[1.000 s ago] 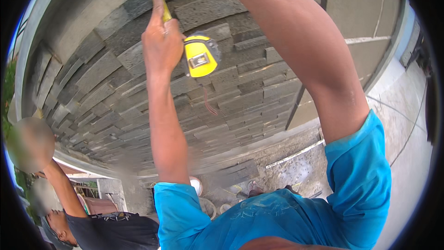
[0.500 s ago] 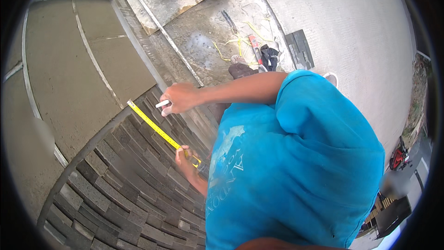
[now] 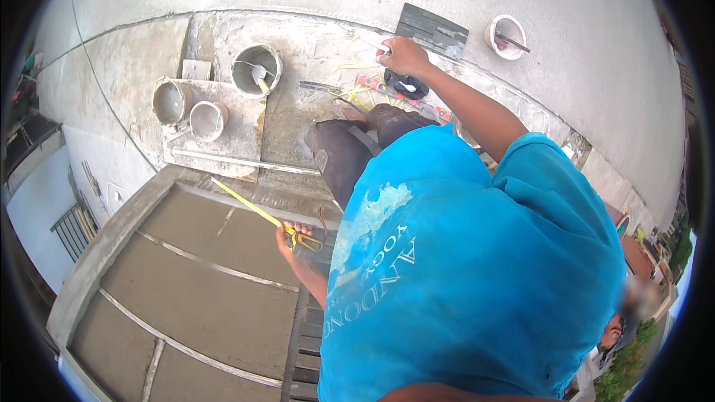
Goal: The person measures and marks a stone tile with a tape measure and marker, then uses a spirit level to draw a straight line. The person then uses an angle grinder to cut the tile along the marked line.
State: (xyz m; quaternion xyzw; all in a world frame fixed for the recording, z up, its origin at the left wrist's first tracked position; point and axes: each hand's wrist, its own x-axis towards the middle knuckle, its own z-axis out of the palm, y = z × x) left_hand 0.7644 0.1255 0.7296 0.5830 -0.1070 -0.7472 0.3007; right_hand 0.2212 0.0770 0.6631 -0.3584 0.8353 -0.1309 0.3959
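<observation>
My left hand (image 3: 289, 241) is closed round the yellow tape measure (image 3: 306, 242). Its yellow blade (image 3: 249, 205) sticks out toward the upper left, over the edge of the grey plastered panel (image 3: 201, 290), which thin pale strips divide. Whether the blade touches anything I cannot tell. Raised off to the far side, my right hand (image 3: 403, 56) grips a slim white stick (image 3: 383, 49), like a marker; its tip blurs against the pale ground. Below my left forearm, rows of dark stone strips (image 3: 309, 361) border the plaster, largely hidden by my blue shirt.
Mortar buckets (image 3: 171, 101) stand on a board at the upper left; a bigger bucket (image 3: 272, 59) holds a trowel (image 3: 261, 78). A long pale batten (image 3: 246, 162) lies near the panel. Around my feet are a black bag (image 3: 407, 84), a red level and yellow cord. Beyond are dark tiles (image 3: 432, 32) and a white bucket (image 3: 494, 33).
The view has turned. My right hand has moved away from the tape blade, out over the ground by the dark tiles. The tape, still extended in my left hand, has swung off the stone strips.
</observation>
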